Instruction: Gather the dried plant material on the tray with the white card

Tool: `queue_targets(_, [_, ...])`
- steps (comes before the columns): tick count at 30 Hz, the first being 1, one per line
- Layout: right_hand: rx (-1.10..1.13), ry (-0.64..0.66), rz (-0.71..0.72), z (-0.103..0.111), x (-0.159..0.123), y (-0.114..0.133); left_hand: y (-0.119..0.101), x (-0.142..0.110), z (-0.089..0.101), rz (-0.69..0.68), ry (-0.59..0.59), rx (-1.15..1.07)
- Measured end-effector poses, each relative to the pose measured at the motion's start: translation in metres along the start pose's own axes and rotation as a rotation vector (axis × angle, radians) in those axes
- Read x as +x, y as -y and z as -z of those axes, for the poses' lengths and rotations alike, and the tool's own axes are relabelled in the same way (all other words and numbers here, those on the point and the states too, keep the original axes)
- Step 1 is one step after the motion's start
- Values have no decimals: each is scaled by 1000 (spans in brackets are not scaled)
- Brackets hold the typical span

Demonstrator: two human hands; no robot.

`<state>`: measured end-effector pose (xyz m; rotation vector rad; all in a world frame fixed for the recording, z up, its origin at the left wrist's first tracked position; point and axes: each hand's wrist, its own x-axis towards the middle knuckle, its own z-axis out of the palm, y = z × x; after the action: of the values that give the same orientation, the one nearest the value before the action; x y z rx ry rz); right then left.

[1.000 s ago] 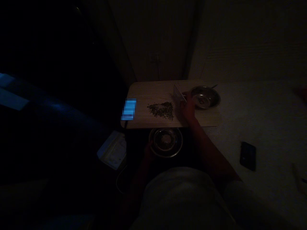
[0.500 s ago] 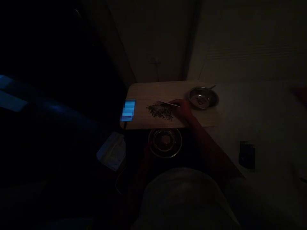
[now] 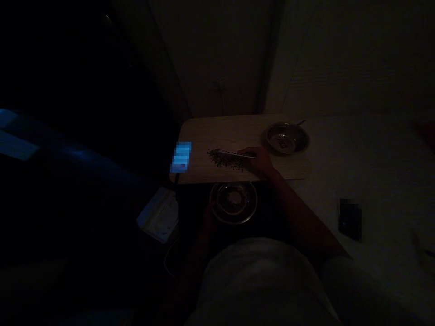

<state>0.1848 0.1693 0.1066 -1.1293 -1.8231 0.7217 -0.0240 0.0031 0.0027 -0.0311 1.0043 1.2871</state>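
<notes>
1. The right hand (image 3: 260,161) has its fingers closed narrowly on the end of a thin flat strip (image 3: 236,154), which lies nearly level with its dotted face showing.
2. The strip's far end reaches over a heap of dark crumbs (image 3: 224,160), probably a dried herb, though the dim light hides the detail.
3. The heap lies on a pale wooden board (image 3: 217,133), left of the hand and toward the board's near edge.
4. A steel bowl (image 3: 287,138) stands on the board just beyond the right hand, and a thin handle (image 3: 302,122) rises past its far rim.
5. The left hand (image 3: 208,218) is in deep shadow beside a second steel bowl (image 3: 234,203), below the board's near edge. I cannot tell how its fingers stand.
6. A phone (image 3: 181,157) with a blurred blue screen lies at the board's left end.
7. A white box (image 3: 158,216) sits lower left, and a black phone (image 3: 350,220) lies on a pale surface (image 3: 384,181) to the right.
</notes>
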Motion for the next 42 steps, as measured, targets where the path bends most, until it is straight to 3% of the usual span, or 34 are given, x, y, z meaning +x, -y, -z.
queue_targets(12, [23, 3, -19, 1, -12, 8, 1, 1, 3, -29, 45, -26])
queue_targets(20, [54, 14, -14, 5, -11, 11, -1, 2, 0, -8, -54, 9])
queue_targets(25, [5, -110, -54, 5, -4, 7, 0, 2, 3, -13, 4, -12])
queue_targets(34, [-56, -146, -54, -4, 26, -3, 1, 6, 6, -35, -105, 29])
queue_targets(42, [-44, -33, -57, -24, 65, -6, 1, 6, 8, -29, 2, 53])
